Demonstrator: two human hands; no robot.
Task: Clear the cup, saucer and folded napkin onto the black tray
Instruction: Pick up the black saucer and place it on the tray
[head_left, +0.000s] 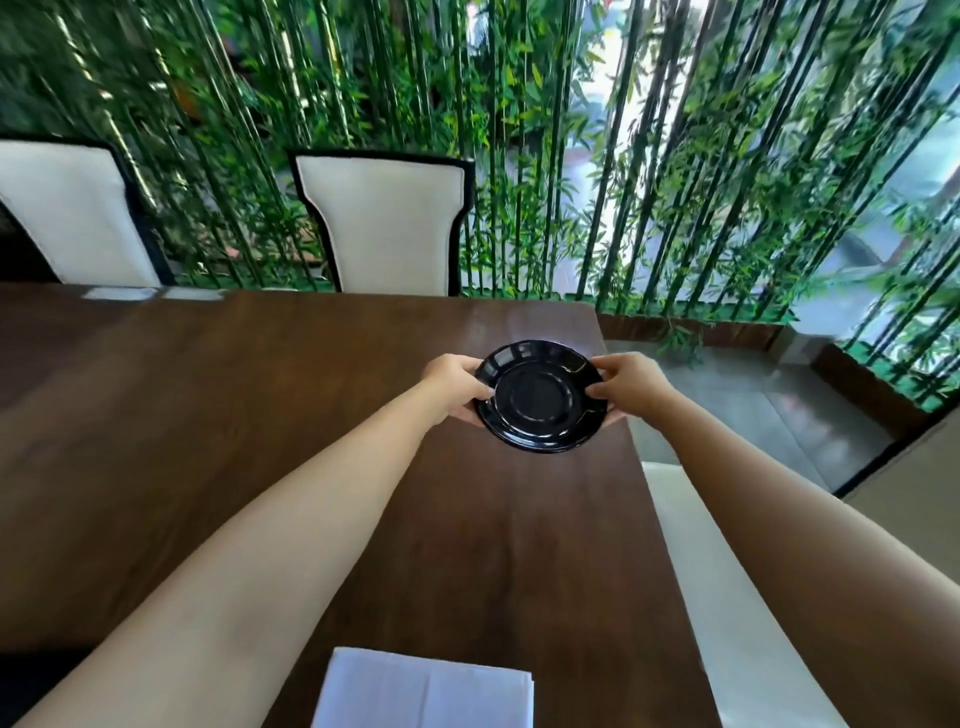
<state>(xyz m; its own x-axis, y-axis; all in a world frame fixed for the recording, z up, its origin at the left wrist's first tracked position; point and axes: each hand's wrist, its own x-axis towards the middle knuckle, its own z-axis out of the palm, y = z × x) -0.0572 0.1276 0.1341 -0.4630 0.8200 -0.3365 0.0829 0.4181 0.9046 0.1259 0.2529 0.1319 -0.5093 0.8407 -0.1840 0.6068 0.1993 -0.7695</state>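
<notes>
A glossy black saucer (540, 397) is held between both my hands over the far right part of the dark wooden table (260, 415). My left hand (454, 387) grips its left rim and my right hand (631, 382) grips its right rim. The saucer carries nothing. A white folded napkin (423, 688) lies on the table at the near edge, below my arms. No cup and no black tray are in view.
Two white chairs with black frames (387, 223) (72, 213) stand at the table's far side, in front of a bamboo screen (623, 156). The table's right edge runs past the saucer; a white chair seat (722, 597) and grey floor (779, 415) lie beyond it.
</notes>
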